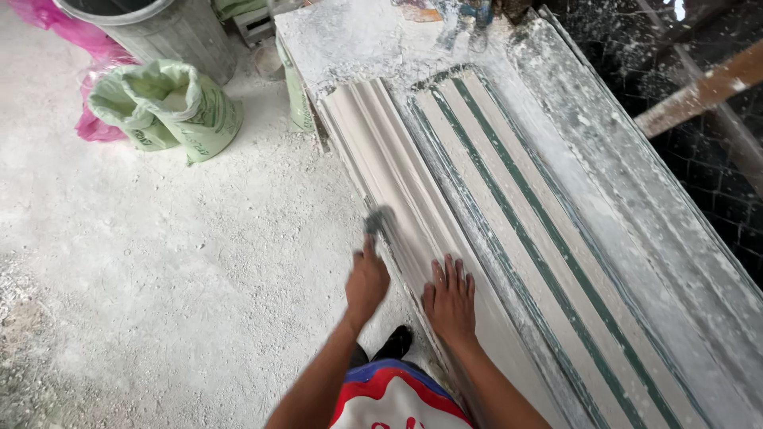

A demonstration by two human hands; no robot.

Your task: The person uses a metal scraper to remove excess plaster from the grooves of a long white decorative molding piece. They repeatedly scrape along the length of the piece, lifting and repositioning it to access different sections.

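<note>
Two hands at a long plaster moulding

The left hand grips a blurred scraper against the near edge of the white ribbed moulding; the right hand lies flat on it just beside. A green sack (open-topped) slumps on the dusty floor, well apart from the moulding.

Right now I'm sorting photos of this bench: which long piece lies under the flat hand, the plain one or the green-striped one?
The plain white ribbed moulding: the right hand lies flat on it. The green-striped piece sits beside it, untouched.
</note>
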